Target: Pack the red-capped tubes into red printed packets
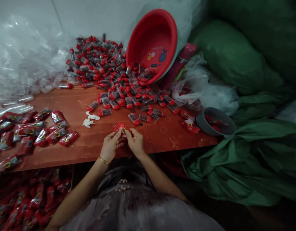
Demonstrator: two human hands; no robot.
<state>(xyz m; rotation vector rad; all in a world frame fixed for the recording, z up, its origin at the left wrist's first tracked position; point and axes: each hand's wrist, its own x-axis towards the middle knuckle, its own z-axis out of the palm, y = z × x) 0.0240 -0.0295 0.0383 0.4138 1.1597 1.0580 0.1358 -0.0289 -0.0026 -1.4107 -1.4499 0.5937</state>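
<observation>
Though near table edge (167, 149), hands (110, 145) (137, 143) uncrowded

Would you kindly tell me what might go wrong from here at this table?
The red packet, pinched between the left hand and right hand, might crease or tear if pulled unevenly.
The tilted red basin has loose red-capped tubes heaped beside it; a bump could scatter some.
The gray bowl, near the table's front edge, could be knocked off.
</observation>
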